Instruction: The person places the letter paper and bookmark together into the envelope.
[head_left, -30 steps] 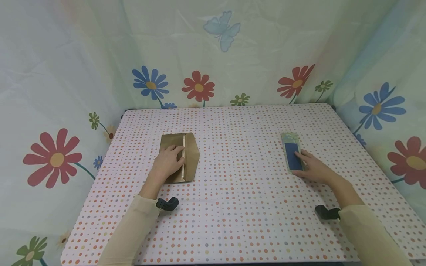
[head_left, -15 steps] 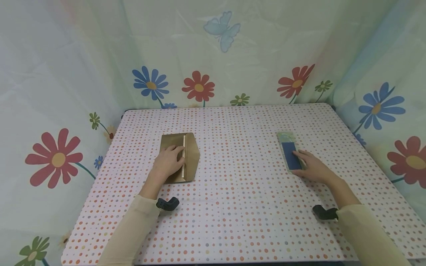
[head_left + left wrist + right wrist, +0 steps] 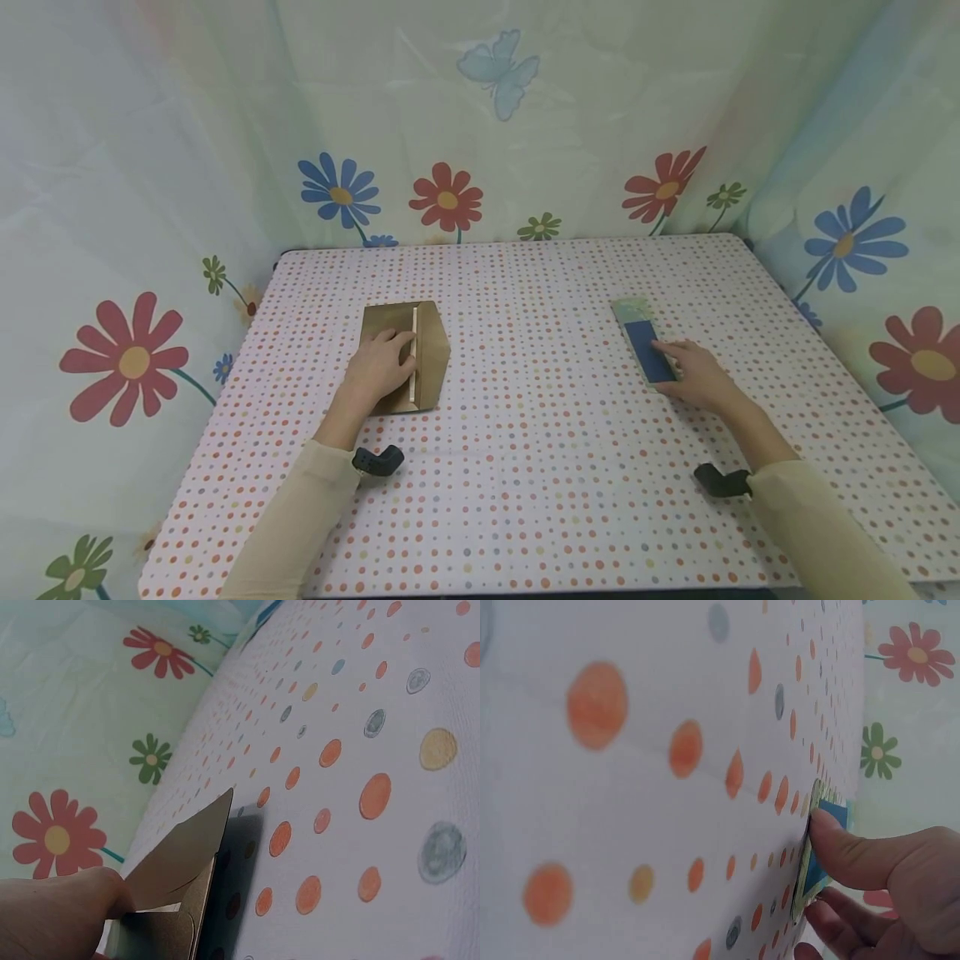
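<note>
While the left hand [image 3: 377, 365] lies over the gold envelope [image 3: 429, 354] on the left of the dotted table [image 3: 525, 375], its thumb and a finger pinch the front panel at the open mouth; how its other fingers lie I cannot tell. On the right — well apart from the envelope — the right hand [image 3: 701, 375] pinches a green-edged card [image 3: 643, 348] with a blue panel, thumb set apart from the fingers. Whether the card clears the table I can't say. Held only towards its near right side, it could twist or slip if the pinch loosens, or bend if squeezed. The envelope's flap stands partly raised — a careless knock could crease it, and a hard tug could tear the mouth.
</note>
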A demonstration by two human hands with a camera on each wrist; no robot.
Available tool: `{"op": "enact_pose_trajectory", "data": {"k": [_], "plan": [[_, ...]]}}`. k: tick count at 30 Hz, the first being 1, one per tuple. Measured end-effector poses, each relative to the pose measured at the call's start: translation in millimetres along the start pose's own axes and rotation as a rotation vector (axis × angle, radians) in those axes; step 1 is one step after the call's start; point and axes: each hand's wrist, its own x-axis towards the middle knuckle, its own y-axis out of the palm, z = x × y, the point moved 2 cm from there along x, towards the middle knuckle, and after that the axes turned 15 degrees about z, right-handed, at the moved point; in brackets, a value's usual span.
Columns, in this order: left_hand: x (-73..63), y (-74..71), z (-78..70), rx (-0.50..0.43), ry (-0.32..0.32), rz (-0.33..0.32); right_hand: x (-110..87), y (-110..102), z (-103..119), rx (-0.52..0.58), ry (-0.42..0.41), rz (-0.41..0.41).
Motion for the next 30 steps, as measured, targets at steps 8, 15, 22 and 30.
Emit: {"op": "enact_pose_trajectory", "data": {"k": [8,15,22,30], "plan": [[-0.2,-0.2,-0.3,-0.002,-0.003,0.000,1.0,-0.4,1.5,0.077,0.062,0.046],[-1.7,-1.5,-1.0,-0.007,0.003,-0.004,3.5,-3.5,2.2,0.111,0.089,0.072],[-1.3,-0.9,-0.8,-0.007,0.000,0.001,3.3,-3.8,0.0,0.169,0.156,0.092],[-0.6,-0.4,-0.5,0.000,0.004,-0.011,-0.4,-7.2,0.4,0.211,0.211,0.123]]}}
